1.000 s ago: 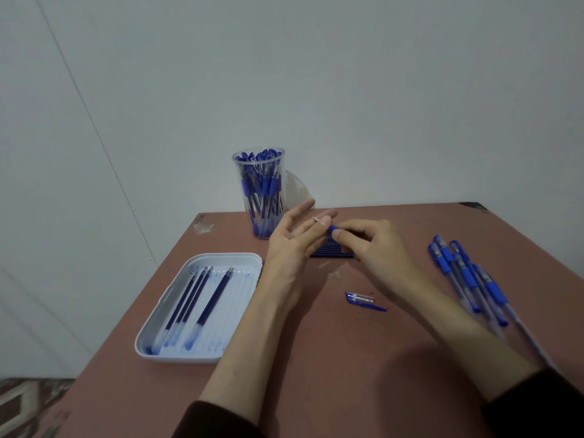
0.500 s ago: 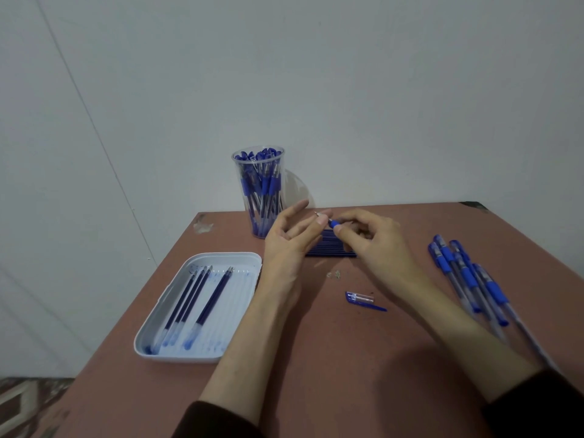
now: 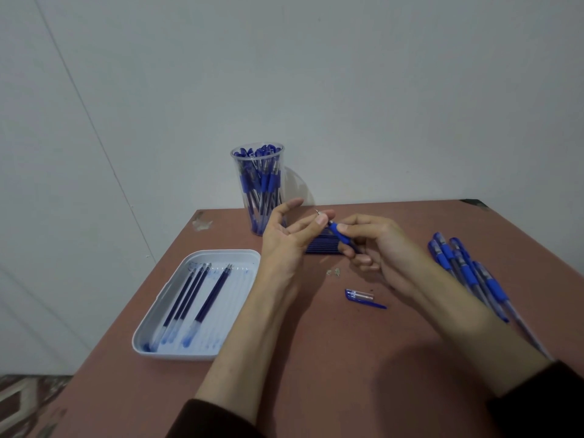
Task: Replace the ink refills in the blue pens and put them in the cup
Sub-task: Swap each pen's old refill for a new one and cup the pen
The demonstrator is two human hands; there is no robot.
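The right hand [image 3: 379, 248] has lifted off the bench [image 3: 316, 358] and turned. The pen [image 3: 339, 233] it pinches now shows its blue grip, slanting up-left at frame centre. The left hand [image 3: 284, 238] has risen too, its fingers [image 3: 320, 218] at the pen's metal tip.
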